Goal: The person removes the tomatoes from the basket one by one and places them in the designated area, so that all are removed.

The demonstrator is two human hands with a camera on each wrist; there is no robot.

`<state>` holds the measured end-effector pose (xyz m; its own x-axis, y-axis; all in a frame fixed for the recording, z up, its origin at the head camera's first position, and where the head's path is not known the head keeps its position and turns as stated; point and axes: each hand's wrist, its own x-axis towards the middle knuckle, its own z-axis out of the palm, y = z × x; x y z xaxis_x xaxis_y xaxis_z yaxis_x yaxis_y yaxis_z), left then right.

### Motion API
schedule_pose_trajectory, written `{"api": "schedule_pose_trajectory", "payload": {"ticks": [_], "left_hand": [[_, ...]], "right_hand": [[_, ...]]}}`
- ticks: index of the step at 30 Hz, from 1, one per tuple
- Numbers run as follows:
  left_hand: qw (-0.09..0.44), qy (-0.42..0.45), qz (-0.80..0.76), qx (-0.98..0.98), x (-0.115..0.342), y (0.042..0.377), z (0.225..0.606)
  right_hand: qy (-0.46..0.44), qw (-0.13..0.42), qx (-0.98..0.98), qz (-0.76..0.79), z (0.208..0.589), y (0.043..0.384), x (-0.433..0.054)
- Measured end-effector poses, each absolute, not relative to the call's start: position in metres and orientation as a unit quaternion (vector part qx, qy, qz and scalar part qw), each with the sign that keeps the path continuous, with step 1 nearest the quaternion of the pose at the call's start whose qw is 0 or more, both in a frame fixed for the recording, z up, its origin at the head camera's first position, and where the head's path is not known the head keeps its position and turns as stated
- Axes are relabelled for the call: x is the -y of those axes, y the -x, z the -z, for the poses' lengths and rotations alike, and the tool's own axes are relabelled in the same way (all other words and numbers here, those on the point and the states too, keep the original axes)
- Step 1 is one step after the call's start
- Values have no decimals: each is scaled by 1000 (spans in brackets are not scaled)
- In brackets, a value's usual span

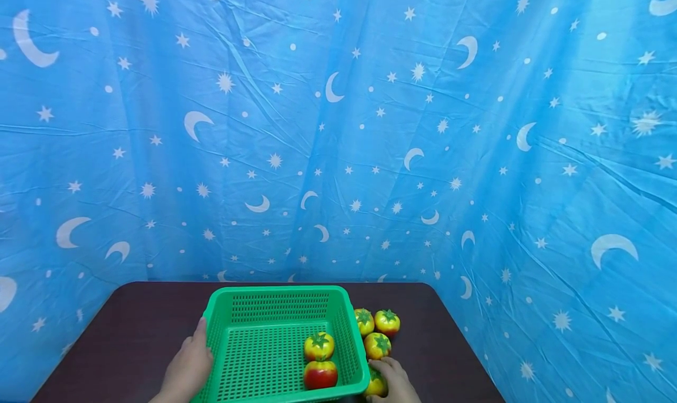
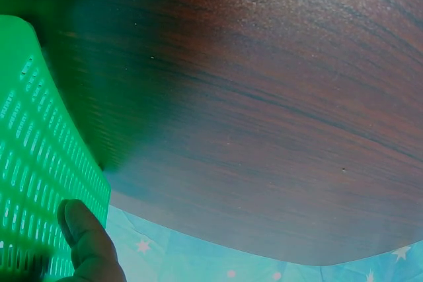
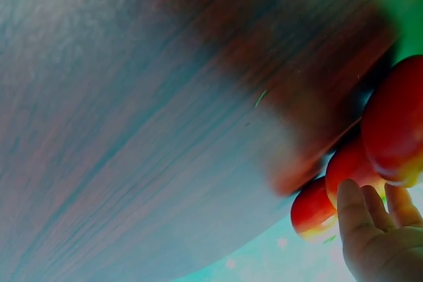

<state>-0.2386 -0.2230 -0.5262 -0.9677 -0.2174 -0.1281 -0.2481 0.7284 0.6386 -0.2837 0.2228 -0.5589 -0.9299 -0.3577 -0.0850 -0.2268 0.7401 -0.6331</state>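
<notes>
From my end, starting at the left: one left hand [image 1: 186, 368], its fingers fairly straight and close together, pressed against the outside of a basket's left wall. The left wrist view shows two fingertips of it against the slots. There is one basket [image 1: 285, 291], green plastic with a perforated floor and walls, sitting on the one dark brown table [image 1: 132, 338]; its near left corner runs out of my head view.

I count six tomatoes altogether, red and yellow. Two are in the basket, toward its right side: a back tomato [image 1: 319, 345] with its green leaf star facing up, and a front tomato [image 1: 320, 376] showing mostly red side. They sit close, one behind the other.

Four more are on the table just right of the basket: a far-left tomato [image 1: 364, 323] near the wall, a far-right tomato [image 1: 388, 322], a middle tomato [image 1: 378, 346] nearer me, and a nearest tomato [image 1: 375, 386]. My one right hand [image 1: 395, 384] has fingers and thumb around that nearest one, pinching it; how firmly, I can't tell.

Behind everything hangs blue cloth [image 1: 338, 150] printed with white moons, stars and dots.
</notes>
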Motion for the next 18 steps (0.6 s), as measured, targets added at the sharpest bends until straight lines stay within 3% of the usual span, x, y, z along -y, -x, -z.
{"api": "schedule_pose_trajectory", "payload": {"ticks": [18], "left_hand": [[35,129,-347,-928,225,242,528]], "right_hand": [[171,81,-926,327,557,283,-225]]}}
